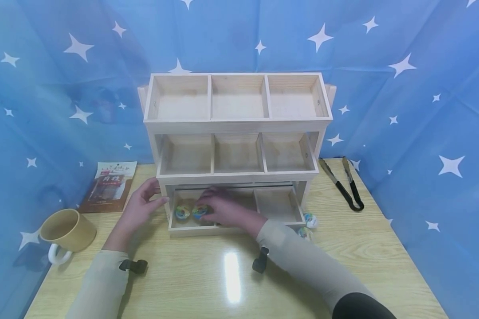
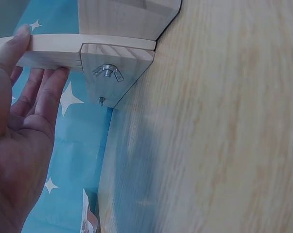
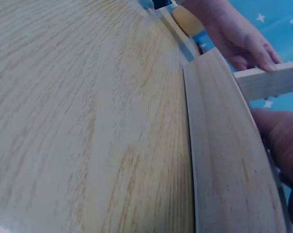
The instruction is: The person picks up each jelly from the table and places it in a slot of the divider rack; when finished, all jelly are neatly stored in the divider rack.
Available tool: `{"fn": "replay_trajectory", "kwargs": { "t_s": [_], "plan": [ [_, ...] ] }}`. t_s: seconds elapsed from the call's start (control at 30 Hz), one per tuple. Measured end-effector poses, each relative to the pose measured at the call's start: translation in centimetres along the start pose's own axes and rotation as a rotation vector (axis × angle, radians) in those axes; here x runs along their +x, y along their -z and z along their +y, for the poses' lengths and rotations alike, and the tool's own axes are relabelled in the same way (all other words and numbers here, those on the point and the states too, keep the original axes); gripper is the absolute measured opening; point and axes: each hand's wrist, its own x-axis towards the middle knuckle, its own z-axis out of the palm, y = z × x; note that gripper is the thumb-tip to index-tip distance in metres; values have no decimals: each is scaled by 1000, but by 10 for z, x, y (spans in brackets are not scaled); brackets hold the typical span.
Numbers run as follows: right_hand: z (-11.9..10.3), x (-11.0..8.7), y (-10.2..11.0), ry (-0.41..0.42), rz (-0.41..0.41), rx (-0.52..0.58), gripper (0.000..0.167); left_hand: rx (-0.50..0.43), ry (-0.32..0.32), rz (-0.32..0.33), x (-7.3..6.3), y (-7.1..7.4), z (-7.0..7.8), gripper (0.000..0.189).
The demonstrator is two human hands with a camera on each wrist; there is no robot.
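Note:
A three-tier wooden rack [image 1: 239,126] stands on the table, each tier split into three compartments. My left hand [image 1: 141,201] holds its left upright post [image 2: 54,51], thumb on one side and fingers on the other in the left wrist view. My right hand [image 1: 227,208] reaches into the bottom tray [image 1: 279,206]. Its thumb and fingers pinch a small round item with a blue and yellow wrapper [image 1: 200,212] in the left compartment. Beside that lies a similar round wrapped item [image 1: 182,212]. In the right wrist view, the tray's front board [image 3: 229,141] hides most of the right fingers.
Two more round wrapped items, one white and blue [image 1: 310,220] and one partly behind the right sleeve [image 1: 305,233], lie right of the tray. Black-handled tongs [image 1: 349,190] are at the right. A yellow mug [image 1: 69,230] and a brown packet [image 1: 109,188] stand left. Starry blue cloth [image 1: 239,35] hangs behind.

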Motion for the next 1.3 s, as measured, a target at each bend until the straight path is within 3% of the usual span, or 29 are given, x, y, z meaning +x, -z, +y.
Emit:
{"fn": "replay_trajectory", "kwargs": {
  "t_s": [0.53, 1.0, 1.3],
  "plan": [
    [-1, 2, -3, -4, 32, -35, 47, 1, -6, 1, 1, 0, -1, 66],
    [3, -1, -5, -23, 51, 2, 54, 15, 4, -2, 1, 0, 1, 66],
    [3, -14, 1, -11, 106, 129, 56, 13, 16, 3, 0, 0, 0, 67]
  ]
}}
